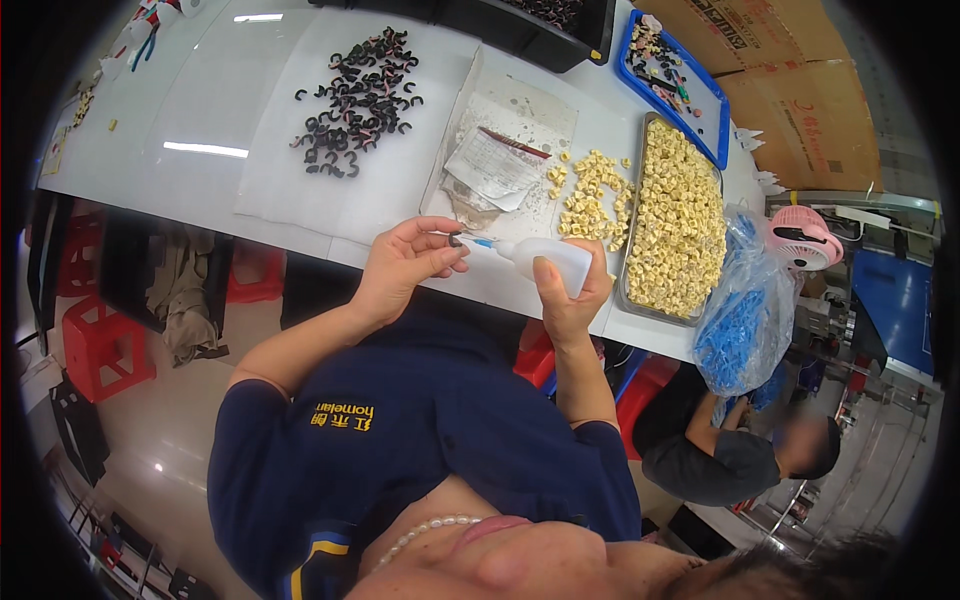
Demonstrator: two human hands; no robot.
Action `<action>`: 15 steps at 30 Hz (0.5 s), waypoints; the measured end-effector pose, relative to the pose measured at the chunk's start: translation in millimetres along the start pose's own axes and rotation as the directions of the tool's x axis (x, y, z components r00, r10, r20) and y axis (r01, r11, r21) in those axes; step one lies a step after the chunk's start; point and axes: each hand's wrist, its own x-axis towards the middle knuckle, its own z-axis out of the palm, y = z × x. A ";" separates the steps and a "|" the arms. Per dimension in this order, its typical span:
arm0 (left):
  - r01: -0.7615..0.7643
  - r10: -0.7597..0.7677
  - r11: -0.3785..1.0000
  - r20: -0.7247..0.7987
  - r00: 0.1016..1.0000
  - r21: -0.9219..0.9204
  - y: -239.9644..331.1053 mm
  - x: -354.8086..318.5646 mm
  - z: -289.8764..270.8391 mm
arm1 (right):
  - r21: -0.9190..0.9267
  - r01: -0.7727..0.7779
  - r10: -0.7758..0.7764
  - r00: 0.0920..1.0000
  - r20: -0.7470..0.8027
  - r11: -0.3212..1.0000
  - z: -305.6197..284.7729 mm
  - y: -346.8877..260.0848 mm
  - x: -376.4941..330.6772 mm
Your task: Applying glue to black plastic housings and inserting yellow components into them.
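Between the fingertips of my left hand (412,262) is a small dark curved piece (455,240). My right hand (572,300) is wrapped round a white squeeze bottle (550,262), tipped sideways so that its thin nozzle points left at the dark piece. Whether the nozzle tip touches the piece is too small to tell. Beyond my left hand, a loose heap of black curved pieces (362,105) lies on a white sheet. Small yellow cube-like pieces (597,205) are scattered past the bottle, beside a metal tray (622,285) piled with more of them.
Papers and a dark red pen (515,142) lie on a stained board (545,100). A black bin (470,25) and a blue-rimmed tray (722,150) stand at the back. To the right are cardboard (815,110), a pink fan (803,238), a plastic bag (740,340) and a seated person (725,460).
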 end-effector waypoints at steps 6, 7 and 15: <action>-0.090 0.090 0.993 0.004 0.996 0.078 -2.2 0.5 0.1 | 0.055 -0.021 0.020 1.000 0.016 0.998 -4.0 -3.8 -2.4; -0.105 0.105 0.990 0.007 0.994 0.092 -2.4 0.5 0.2 | 0.048 -0.018 0.017 1.000 0.018 0.999 -4.3 -3.9 -2.4; -0.112 0.111 0.989 0.017 0.994 0.095 -1.7 0.4 0.2 | 0.011 0.007 -0.007 0.999 0.033 1.000 -2.3 -3.6 -0.8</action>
